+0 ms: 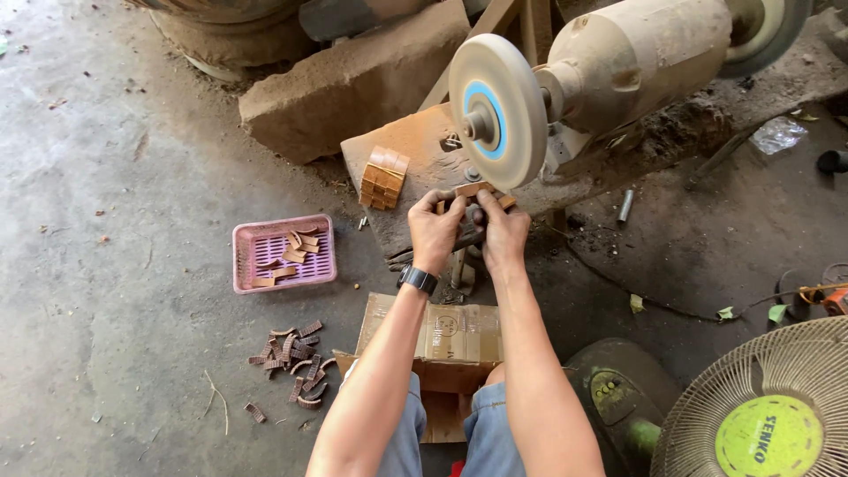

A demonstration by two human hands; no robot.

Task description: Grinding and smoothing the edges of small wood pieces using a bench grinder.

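Centre frame, just under the buffing wheel [496, 110]: your left hand [435, 231] and right hand [502, 231] sit side by side, fingers curled tight around a small curved wooden piece [474, 189], its top edge at the wheel's lower rim. Left wrist carries a black watch [418, 280]. Pink basket [283, 253] with similar pieces lies left; loose pieces [294, 361] lie lower left on the floor.

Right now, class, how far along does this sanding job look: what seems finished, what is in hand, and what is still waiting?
Seemingly done: a few wooden pieces lie in the pink basket. In hand: left hand and right hand hold a small wooden piece just under the sanding wheel. Probably left: the stacked blocks beside the wheel and the curved pieces piled on the floor.
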